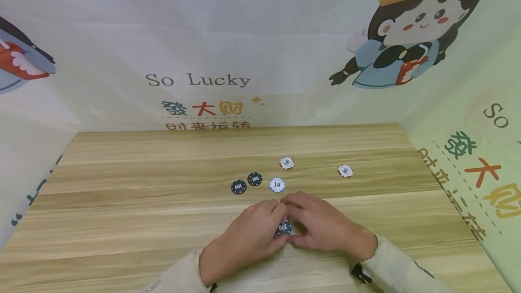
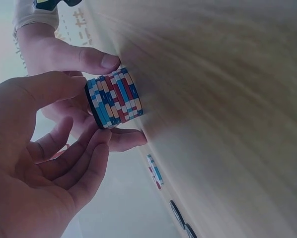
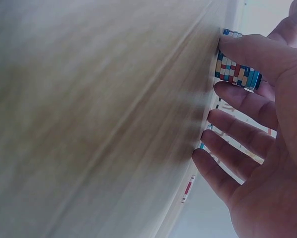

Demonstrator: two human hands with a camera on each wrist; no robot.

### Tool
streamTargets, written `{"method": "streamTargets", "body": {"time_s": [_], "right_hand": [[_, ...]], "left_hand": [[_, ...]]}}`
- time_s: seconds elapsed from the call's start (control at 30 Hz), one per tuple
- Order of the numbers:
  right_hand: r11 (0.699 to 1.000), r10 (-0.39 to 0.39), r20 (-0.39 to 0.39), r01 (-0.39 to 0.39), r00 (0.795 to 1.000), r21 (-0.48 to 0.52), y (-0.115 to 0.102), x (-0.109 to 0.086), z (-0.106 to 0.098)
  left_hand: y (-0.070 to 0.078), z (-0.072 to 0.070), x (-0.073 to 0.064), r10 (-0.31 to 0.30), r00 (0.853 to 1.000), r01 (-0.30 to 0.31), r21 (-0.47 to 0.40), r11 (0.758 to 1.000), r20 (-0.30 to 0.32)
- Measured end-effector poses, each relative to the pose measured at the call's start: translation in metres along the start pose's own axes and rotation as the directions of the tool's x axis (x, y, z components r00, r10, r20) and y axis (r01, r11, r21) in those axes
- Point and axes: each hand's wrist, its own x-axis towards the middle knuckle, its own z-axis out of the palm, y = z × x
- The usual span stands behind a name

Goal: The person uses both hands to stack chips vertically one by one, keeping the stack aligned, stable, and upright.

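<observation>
A stack of poker chips [image 1: 283, 228] stands on the wooden table near its front, between the two hands. Its top chip is black and marked 100; below it, the left wrist view shows blue, red, orange and white edges [image 2: 116, 99]. My left hand [image 1: 252, 227] pinches the black chip at the top between thumb and fingertips. Lower down, my right hand [image 1: 325, 225] holds the sides of the stack with thumb and index finger, its other fingers spread in the right wrist view.
Beyond the hands lie two black chips [image 1: 255, 179], a white chip [image 1: 277, 185] marked 10, and two red-edged white chips [image 1: 286, 163], one farther right. Printed cloth walls [image 1: 203, 49] enclose the table's back and sides.
</observation>
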Motion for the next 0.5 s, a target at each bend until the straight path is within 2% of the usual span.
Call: {"method": "streamTargets", "body": {"time_s": [0.37,0.5], "right_hand": [[1.0,0.011,0.015,-0.011,1.0,-0.007,0.0002,-0.0005,-0.0009],[1.0,0.01,0.015,-0.01,1.0,-0.011,-0.0004,-0.0006,-0.0013]], "left_hand": [[0.0003,-0.0013,-0.0014,-0.003,1.0,0.003,0.005,1.0,0.0],[-0.0001,-0.0034,-0.0034,-0.012,1.0,0.012,0.032,0.999,0.012]]}}
